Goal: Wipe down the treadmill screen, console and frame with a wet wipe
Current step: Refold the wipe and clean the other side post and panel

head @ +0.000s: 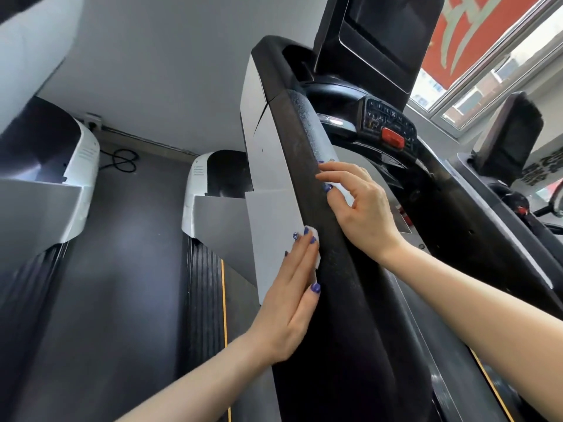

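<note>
Treadmill handrail, black and padded, runs from the near bottom up to the far top in the middle of the view. Left hand lies flat with straight fingers on the grey side panel just left of the handrail, pressing a white wet wipe against it. A bit of the wipe peeks out by the fingertips. Right hand is on the right side of the handrail, a little farther up, with its fingers curled round another white wipe that touches the rail. Far up sits the dark screen. Below it is the console with small buttons and a red button. On the left stands another treadmill with a white cover. A window is at the far right.
</note>
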`<state>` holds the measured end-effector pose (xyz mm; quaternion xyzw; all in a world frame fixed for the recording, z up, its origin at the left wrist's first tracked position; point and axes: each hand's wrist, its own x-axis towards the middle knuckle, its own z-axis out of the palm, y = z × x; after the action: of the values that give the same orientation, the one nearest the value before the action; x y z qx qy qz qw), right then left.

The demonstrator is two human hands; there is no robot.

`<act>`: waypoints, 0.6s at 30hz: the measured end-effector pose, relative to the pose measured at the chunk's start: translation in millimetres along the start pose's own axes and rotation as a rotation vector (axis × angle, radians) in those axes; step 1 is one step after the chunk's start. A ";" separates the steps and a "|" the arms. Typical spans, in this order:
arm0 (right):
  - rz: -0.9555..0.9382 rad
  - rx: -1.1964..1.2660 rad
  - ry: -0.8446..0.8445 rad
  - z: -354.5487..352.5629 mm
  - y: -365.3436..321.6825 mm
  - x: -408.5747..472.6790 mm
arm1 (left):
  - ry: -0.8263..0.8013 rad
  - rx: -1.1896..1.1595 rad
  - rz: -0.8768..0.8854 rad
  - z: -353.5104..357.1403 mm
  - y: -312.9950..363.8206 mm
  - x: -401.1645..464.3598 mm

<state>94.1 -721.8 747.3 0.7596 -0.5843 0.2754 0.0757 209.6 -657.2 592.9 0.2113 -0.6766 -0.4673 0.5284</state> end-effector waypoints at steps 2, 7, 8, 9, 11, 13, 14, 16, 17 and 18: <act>-0.028 -0.022 -0.030 -0.6 4.6 1.5 | 0.027 0.021 0.006 -7.8 -7.6 29.6; 0.053 -0.034 -0.042 -4.6 20.9 5.2 | 0.039 0.078 -0.068 -31.1 -19.1 93.9; 0.063 -0.038 -0.034 -6.0 23.2 5.0 | 0.024 0.087 -0.056 -30.1 -16.4 90.0; 0.068 -0.042 -0.022 -7.8 24.5 4.4 | 0.006 0.097 -0.031 -27.7 -10.7 80.9; 0.077 -0.043 0.001 -11.5 25.3 2.9 | -0.048 0.121 0.045 -20.9 2.9 57.2; 0.096 -0.038 0.016 -15.4 24.7 1.5 | -0.109 0.124 0.090 -19.5 10.4 42.5; 0.108 -0.035 0.025 -17.3 24.5 1.1 | -0.137 0.128 0.103 -23.2 10.5 43.0; 0.122 -0.032 0.048 -19.7 24.4 0.0 | -0.186 0.176 0.133 -33.0 5.3 52.7; 0.122 -0.036 0.058 -19.9 24.5 -0.5 | -0.201 0.201 0.137 -37.0 1.6 60.3; 0.123 -0.043 0.068 -19.8 24.6 -1.1 | -0.211 0.218 0.128 -40.2 -1.0 69.3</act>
<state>64.6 -719.8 758.2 0.7105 -0.6330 0.2925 0.0948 221.6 -728.2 628.1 0.1739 -0.7870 -0.3761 0.4570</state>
